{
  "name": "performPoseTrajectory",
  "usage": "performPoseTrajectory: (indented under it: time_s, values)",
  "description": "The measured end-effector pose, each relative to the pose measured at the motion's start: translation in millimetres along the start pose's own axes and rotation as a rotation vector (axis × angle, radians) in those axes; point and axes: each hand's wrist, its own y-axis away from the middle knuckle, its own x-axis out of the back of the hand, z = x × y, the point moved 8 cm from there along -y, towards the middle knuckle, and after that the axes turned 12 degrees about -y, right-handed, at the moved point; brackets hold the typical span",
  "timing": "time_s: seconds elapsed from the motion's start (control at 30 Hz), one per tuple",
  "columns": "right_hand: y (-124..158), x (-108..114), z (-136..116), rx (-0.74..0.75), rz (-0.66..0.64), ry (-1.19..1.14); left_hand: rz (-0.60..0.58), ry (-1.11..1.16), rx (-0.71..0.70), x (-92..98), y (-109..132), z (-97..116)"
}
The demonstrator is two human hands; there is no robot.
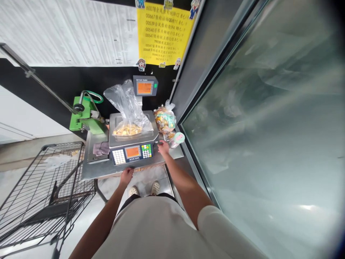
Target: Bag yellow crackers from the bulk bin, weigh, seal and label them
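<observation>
Foremost, a digital retail scale [132, 155] is set directly beyond and between the two hands, with a clear plastic bag [126, 108] of yellow snack pieces [127, 130] laid on its steel platter. The left hand [126, 176] is rested on the near edge of a stainless steel counter [93, 169], narrowly curled; nothing held can be made out. The right hand [163, 147] is placed at the scale's right corner, also narrowly curled; whether anything small is gripped cannot be told. Just beyond the right hand, a bag of mixed snacks [165, 120] and a mint-lidded round tub [179, 137] are placed on the counter. Beyond the left hand, a folded mauve cloth [101, 148] and a green metal press [86, 115] are found. A wire shopping cart [45, 201] is positioned left of the left hand, and a glass display door [256, 126] is fitted right of the right hand. A yellow price sign [164, 32] is mounted far beyond both hands.
</observation>
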Motion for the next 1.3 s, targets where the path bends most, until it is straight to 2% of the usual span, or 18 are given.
performPoseTrajectory:
  time_s: [0.1, 0.27, 0.4, 0.47, 0.63, 0.73, 0.87, 0.97, 1.07, 1.17, 1.3]
  values:
    - [-4, 2, 0, 0.028, 0.042, 0.096, -0.024, 0.057, 0.001, -6.9, -1, 8]
    - [-8, 1, -14, 0.213, 0.082, 0.385, -0.04, 0.097, -0.001, -14.5, -1, 23]
    - [-11, -6, -16, 0.224, 0.068, 0.433, -0.042, 0.12, 0.014, -14.8, 3, 25]
    - [-12, -8, -17, 0.207, 0.068, 0.389, -0.041, 0.133, 0.024, -13.7, 7, 25]
    - [-5, 6, -10, 0.009, 0.179, -0.033, -0.061, 0.188, 0.023, -11.0, 17, 36]
    - [16, 11, -14, -0.032, 0.168, -0.2, -0.097, 0.246, -0.027, -7.3, 22, 63]
    - [63, 1, -27, -0.064, 0.011, -0.569, -0.102, 0.339, -0.157, 8.8, 32, 122]
    - [102, -14, -45, -0.049, -0.105, -0.665, -0.033, 0.41, -0.286, 29.9, 43, 173]
    - [131, -32, -61, -0.044, -0.194, -0.68, -0.032, 0.49, -0.346, 42.4, 52, 208]
    - [146, -45, -71, -0.043, -0.215, -0.687, -0.049, 0.534, -0.386, 50.1, 54, 224]
    - [149, -53, -81, -0.027, -0.183, -0.642, 0.037, 0.455, -0.474, 69.6, 51, 229]
